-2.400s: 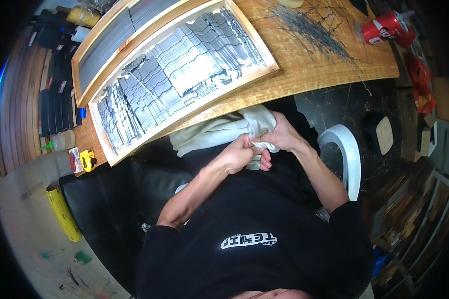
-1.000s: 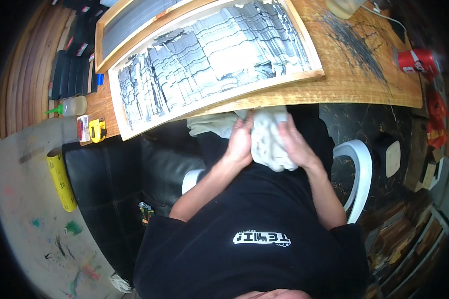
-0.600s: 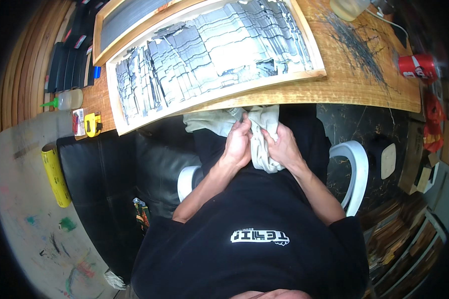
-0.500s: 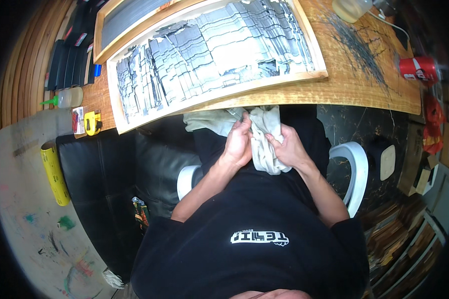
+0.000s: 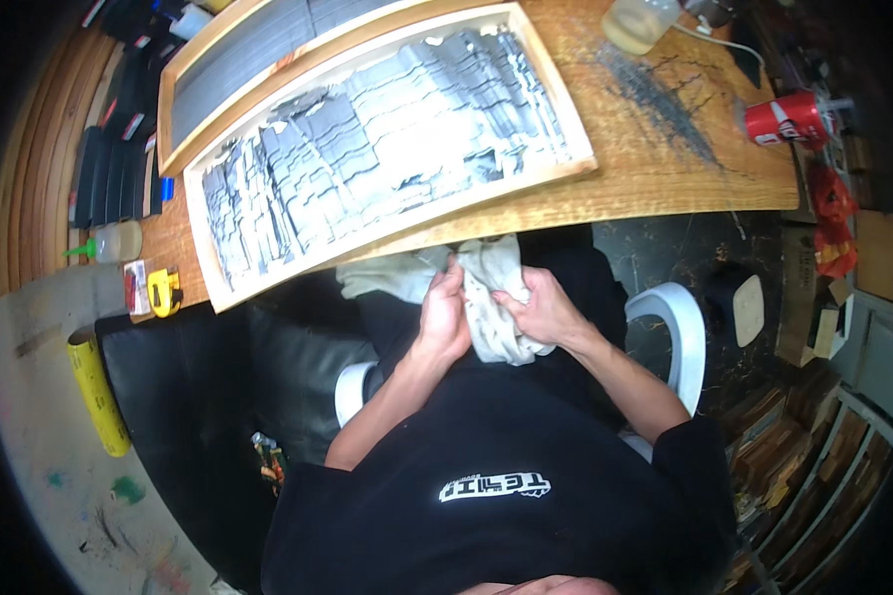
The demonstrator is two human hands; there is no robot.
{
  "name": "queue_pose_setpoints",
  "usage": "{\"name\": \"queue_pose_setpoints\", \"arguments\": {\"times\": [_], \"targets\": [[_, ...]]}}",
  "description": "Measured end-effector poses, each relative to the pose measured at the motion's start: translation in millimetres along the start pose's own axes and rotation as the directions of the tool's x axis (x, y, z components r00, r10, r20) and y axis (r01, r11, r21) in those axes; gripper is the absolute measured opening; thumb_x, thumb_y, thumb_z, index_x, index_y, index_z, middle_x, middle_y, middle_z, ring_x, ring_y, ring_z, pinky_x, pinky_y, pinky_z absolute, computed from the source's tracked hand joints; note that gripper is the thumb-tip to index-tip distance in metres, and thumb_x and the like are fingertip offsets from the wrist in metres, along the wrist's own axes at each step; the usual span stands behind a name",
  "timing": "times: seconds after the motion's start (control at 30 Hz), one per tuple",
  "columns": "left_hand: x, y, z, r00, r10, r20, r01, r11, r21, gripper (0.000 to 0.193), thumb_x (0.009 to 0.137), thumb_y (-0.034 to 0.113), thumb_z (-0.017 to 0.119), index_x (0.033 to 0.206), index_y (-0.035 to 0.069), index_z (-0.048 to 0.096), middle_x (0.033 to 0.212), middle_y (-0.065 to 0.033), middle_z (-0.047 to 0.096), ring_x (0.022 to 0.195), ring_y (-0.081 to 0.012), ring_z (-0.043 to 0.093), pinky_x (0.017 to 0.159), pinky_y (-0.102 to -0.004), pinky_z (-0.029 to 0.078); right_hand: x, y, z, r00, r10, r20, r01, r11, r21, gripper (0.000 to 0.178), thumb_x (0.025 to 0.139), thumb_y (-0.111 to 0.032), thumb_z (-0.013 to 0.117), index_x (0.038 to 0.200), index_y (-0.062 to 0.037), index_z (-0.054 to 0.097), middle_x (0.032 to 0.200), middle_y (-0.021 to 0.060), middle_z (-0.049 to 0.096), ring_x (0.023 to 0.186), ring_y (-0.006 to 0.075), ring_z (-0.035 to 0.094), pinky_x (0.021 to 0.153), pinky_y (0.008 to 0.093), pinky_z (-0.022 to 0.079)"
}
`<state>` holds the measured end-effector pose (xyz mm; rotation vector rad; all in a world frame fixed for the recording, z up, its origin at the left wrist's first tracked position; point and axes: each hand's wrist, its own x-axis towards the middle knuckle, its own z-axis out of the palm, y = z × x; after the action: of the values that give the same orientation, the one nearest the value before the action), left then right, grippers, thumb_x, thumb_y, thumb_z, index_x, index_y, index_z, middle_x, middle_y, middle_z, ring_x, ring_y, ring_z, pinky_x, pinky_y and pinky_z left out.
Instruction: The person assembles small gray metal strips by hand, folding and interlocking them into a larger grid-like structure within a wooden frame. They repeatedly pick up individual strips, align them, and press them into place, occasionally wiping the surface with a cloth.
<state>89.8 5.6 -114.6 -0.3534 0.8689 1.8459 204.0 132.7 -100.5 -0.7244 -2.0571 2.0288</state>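
Note:
An off-white, stained cloth hangs bunched between my hands, just in front of the table's near edge. My left hand is closed on its left side, thumb upward. On the right side, my right hand pinches the cloth with the thumb pressed over it. More of the pale fabric spreads leftward past my left hand, below the table edge. Beyond my hands, a shallow light-wood frame lies on the table, holding grey, layered slate-like strips on a white backing.
A second wooden frame lies behind. On the table are a yellow tape measure, a green-tipped squeeze bottle, thin dark sticks, a jar and a red can. A white chair arm curves at my right.
The view has shifted, so the table and frames sit further left. Both hands keep hold of the cloth; their grip looks nearly the same.

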Motion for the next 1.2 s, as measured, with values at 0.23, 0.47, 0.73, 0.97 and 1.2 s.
{"name": "queue_pose_setpoints", "arguments": {"times": [0.23,0.47,0.73,0.97,1.2], "targets": [[-3.5,0.4,5.0,0.988,0.002,0.156,0.003,0.999,-0.032,0.055,0.116,0.046,0.038,0.144,0.003,0.056,0.14,-0.0125,0.065,0.13,-0.0277,0.062,0.115,-0.0434,0.047,24.4,-10.2,20.7,0.963,0.232,-0.134,-0.244,0.966,-0.082,0.037,0.091,-0.024,0.083,0.106,0.0086,0.074,0.094,0.0236,0.078,0.088,0.031,0.078,0.077,0.0396,0.059],[-5.4,11.8,14.3,0.997,0.034,0.072,-0.037,0.998,0.043,0.045,0.117,0.036,0.037,0.146,0.005,0.052,0.144,-0.0126,0.062,0.133,-0.0286,0.06,0.117,-0.0449,0.045,6.3,-23.8,1.6,0.998,0.015,0.055,-0.01,0.995,-0.099,0.025,0.095,-0.01,0.075,0.115,0.0037,0.073,0.108,0.0222,0.078,0.103,0.0323,0.077,0.087,0.0395,0.058],[-7.2,5.9,1.5,0.999,0.036,0.026,-0.036,0.999,0.006,0.046,0.116,0.04,0.037,0.146,0.008,0.05,0.142,-0.0121,0.063,0.13,-0.0279,0.062,0.116,-0.0447,0.046,6.8,-25.3,21.6,0.995,0.044,-0.093,-0.069,0.956,-0.284,0.025,0.095,-0.015,0.078,0.108,0.0059,0.074,0.097,0.0223,0.078,0.091,0.0304,0.078,0.081,0.0388,0.059],[-8.4,-2.4,2.7,0.991,0.018,0.135,-0.027,0.998,0.06,0.038,0.116,0.03,0.039,0.143,0.006,0.052,0.14,-0.0123,0.063,0.128,-0.0247,0.063,0.111,-0.0429,0.051,10.8,-27.0,0.5,0.998,0.062,-0.013,-0.063,0.991,-0.114,0.031,0.101,-0.025,0.071,0.11,0.0049,0.075,0.091,0.0198,0.079,0.085,0.0259,0.079,0.075,0.0395,0.058],[-18.4,22.4,15.9,0.999,0.015,-0.042,-0.018,0.997,-0.076,0.041,0.117,0.033,0.038,0.144,0.006,0.052,0.139,-0.0133,0.064,0.128,-0.0283,0.064,0.111,-0.0437,0.051,8.9,-33.3,1.8,0.995,-0.068,0.069,0.088,0.938,-0.337,0.027,0.099,-0.023,0.073,0.099,0.0048,0.073,0.083,0.028,0.071,0.082,0.0477,0.071,0.071,0.0467,0.056]]}}
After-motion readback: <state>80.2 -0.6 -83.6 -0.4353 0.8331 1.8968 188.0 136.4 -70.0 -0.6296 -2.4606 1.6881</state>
